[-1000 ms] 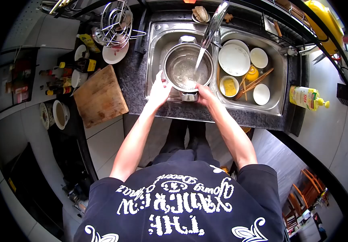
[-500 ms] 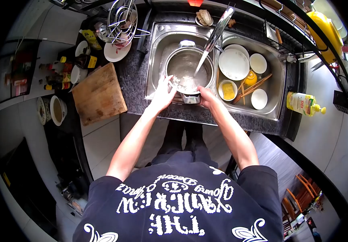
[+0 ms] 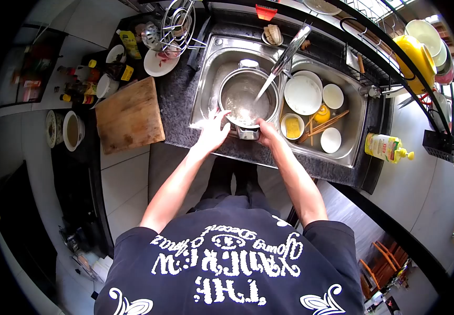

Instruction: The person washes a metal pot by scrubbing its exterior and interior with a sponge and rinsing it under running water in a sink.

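Observation:
A steel pot (image 3: 232, 89) stands in the left basin of the sink, beneath the running faucet (image 3: 290, 50). Water streams into it, and its two side handles point to the far and near sides. My right hand (image 3: 268, 132) grips the pot's near right edge, beside the near handle (image 3: 248, 134), with the thumb at the rim. At the near left rim is my left hand (image 3: 215, 132), fingers spread and fingertips at the edge. Bright glare near these fingertips hides the exact contact.
The right basin holds white plates (image 3: 302, 94), bowls (image 3: 331, 140), a yellow sponge (image 3: 292, 127) and chopsticks (image 3: 329, 122). A dish soap bottle (image 3: 382, 147) is at the right. A wooden cutting board (image 3: 130, 115) lies left of the sink, with a knife (image 3: 199, 42) behind.
The view has shifted and turned slightly. My left hand's fingers have spread apart at the rim, while my right hand keeps its grip on the pot.

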`<state>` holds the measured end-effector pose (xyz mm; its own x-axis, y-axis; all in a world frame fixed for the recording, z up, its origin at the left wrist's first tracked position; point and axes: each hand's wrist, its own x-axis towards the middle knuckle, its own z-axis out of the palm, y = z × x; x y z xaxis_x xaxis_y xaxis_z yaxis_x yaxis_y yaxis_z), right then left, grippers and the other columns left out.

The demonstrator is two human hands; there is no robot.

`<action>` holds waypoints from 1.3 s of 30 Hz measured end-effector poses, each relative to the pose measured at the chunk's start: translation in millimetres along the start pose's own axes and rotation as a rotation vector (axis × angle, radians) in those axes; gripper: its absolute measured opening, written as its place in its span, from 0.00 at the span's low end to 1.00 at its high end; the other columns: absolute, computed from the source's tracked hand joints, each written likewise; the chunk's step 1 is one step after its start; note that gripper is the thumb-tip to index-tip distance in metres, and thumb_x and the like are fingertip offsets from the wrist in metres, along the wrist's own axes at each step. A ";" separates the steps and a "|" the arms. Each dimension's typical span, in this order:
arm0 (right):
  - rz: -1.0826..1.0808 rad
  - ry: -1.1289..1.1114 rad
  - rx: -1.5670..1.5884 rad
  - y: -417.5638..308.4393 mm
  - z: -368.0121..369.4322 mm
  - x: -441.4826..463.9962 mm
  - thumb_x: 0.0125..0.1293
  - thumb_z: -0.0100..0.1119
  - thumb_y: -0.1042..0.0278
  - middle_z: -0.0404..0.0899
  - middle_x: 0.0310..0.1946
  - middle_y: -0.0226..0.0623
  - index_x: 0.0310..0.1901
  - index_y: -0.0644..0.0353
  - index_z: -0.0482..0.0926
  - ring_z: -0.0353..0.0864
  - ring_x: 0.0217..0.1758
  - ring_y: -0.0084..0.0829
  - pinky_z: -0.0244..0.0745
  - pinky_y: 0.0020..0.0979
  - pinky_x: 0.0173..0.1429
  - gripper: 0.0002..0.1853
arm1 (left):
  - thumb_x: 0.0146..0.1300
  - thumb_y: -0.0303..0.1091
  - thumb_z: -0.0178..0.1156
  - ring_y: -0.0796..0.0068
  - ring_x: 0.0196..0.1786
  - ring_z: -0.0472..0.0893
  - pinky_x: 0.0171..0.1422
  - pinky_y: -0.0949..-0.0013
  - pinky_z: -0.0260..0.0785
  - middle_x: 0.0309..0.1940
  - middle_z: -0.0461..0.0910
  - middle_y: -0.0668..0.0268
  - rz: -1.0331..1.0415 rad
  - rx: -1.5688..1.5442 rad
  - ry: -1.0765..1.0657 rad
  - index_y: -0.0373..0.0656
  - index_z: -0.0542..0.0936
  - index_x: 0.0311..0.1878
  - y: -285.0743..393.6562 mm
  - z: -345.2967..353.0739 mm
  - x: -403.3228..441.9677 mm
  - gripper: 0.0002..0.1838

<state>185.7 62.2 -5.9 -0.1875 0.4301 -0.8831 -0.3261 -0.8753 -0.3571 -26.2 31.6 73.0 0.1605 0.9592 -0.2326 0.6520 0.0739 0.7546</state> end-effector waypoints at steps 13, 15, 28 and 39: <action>0.009 0.018 0.036 -10.0 -0.8 -17.2 0.63 0.48 0.70 0.75 0.30 0.36 0.38 0.62 0.72 0.80 0.32 0.37 0.81 0.48 0.38 0.06 | 0.55 0.29 0.59 0.50 0.71 0.58 0.77 0.45 0.46 0.66 0.60 0.50 0.428 0.706 0.048 0.48 0.81 0.49 21.8 -7.3 18.6 0.17; -0.010 0.007 -0.032 -7.5 -5.6 -4.7 0.63 0.48 0.70 0.74 0.29 0.35 0.36 0.61 0.72 0.79 0.31 0.36 0.81 0.46 0.37 0.05 | 0.55 0.31 0.59 0.64 0.65 0.70 0.77 0.46 0.45 0.55 0.76 0.63 0.517 0.795 -0.259 0.49 0.83 0.44 17.6 -12.2 42.8 0.12; -0.027 -0.039 0.047 -7.1 -24.0 -10.3 0.61 0.48 0.70 0.77 0.27 0.35 0.36 0.62 0.72 0.80 0.29 0.34 0.81 0.40 0.37 0.06 | 0.53 0.54 0.70 0.57 0.73 0.61 0.75 0.61 0.54 0.70 0.60 0.46 -0.105 -0.242 -0.097 0.37 0.52 0.74 5.8 -55.5 150.9 0.54; -0.015 -0.218 0.144 -4.6 -52.4 -49.0 0.62 0.52 0.69 0.80 0.31 0.36 0.39 0.62 0.73 0.81 0.33 0.33 0.81 0.44 0.43 0.07 | 0.71 0.63 0.43 0.66 0.63 0.74 0.69 0.61 0.63 0.61 0.75 0.60 -0.532 -0.805 -0.591 0.40 0.69 0.67 -72.7 2.7 219.5 0.36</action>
<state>244.9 33.5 23.1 -0.3718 0.4937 -0.7861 -0.4561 -0.8347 -0.3086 -36.3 236.1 -34.6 0.4699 0.4899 -0.7343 0.1097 0.7930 0.5993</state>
